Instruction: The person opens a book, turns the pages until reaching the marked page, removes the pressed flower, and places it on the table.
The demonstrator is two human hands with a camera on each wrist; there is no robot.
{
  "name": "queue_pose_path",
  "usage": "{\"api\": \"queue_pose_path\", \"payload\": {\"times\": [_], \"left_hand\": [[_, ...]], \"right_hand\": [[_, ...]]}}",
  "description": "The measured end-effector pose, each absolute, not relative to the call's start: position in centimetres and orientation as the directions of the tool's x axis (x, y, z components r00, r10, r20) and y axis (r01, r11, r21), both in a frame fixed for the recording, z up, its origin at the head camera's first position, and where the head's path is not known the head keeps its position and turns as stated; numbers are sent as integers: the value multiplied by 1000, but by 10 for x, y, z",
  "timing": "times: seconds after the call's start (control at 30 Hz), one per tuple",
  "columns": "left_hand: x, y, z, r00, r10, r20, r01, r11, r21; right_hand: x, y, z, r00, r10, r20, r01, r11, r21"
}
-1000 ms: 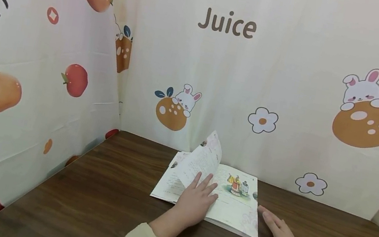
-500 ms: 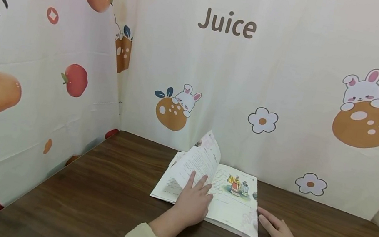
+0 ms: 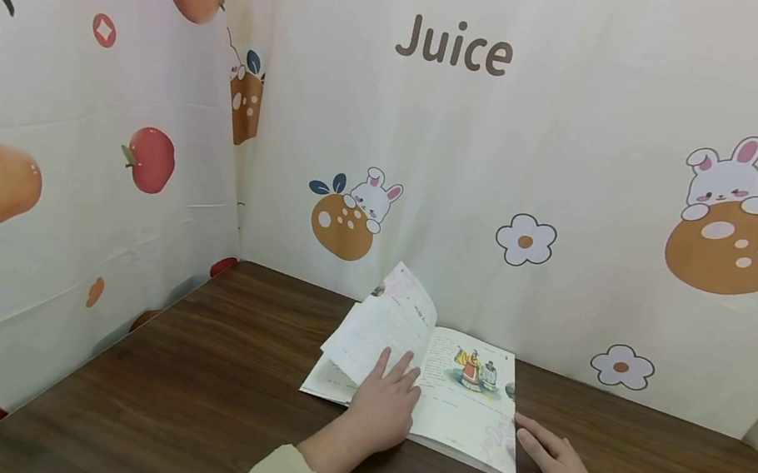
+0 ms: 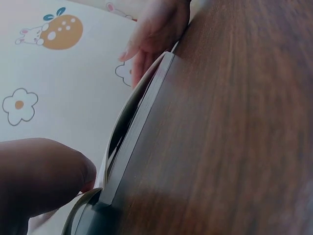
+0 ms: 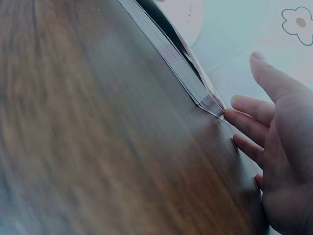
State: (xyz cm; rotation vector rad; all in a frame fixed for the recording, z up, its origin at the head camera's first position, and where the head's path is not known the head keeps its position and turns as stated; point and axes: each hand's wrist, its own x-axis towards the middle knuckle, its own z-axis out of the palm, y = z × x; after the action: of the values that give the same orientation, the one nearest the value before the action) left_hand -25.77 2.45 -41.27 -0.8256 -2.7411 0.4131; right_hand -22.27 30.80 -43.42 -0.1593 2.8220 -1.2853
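An open book (image 3: pixel 461 420) lies on the brown wooden table, its right page showing two robed figures in colour. One page (image 3: pixel 387 322) stands half raised and leans over to the left side. My left hand (image 3: pixel 383 406) rests on the book near its spine with the fingers spread straight, touching the foot of the raised page. Beside the book's right edge is my right hand (image 3: pixel 562 468), its fingers extended and the fingertips at the edge. In the right wrist view the fingertips (image 5: pixel 230 113) meet the corner of the page stack.
The table (image 3: pixel 183 396) runs on both sides of the book. Close behind it hangs a pale curtain (image 3: pixel 565 303) printed with rabbits, fruit and flowers, and another curtain (image 3: pixel 59 282) borders the left side.
The raised page has swung left and lowered toward the left side. My left hand has shifted slightly left. My right fingertips have come up against the book's edge.
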Motion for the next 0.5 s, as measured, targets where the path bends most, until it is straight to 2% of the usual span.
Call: {"api": "queue_pose_path", "payload": {"times": [0.5], "left_hand": [[-257,23,-413,-836,530,145,480,833,-274]], "right_hand": [[-222,308,-433,-995,-101,9,-74,667,-741]]}}
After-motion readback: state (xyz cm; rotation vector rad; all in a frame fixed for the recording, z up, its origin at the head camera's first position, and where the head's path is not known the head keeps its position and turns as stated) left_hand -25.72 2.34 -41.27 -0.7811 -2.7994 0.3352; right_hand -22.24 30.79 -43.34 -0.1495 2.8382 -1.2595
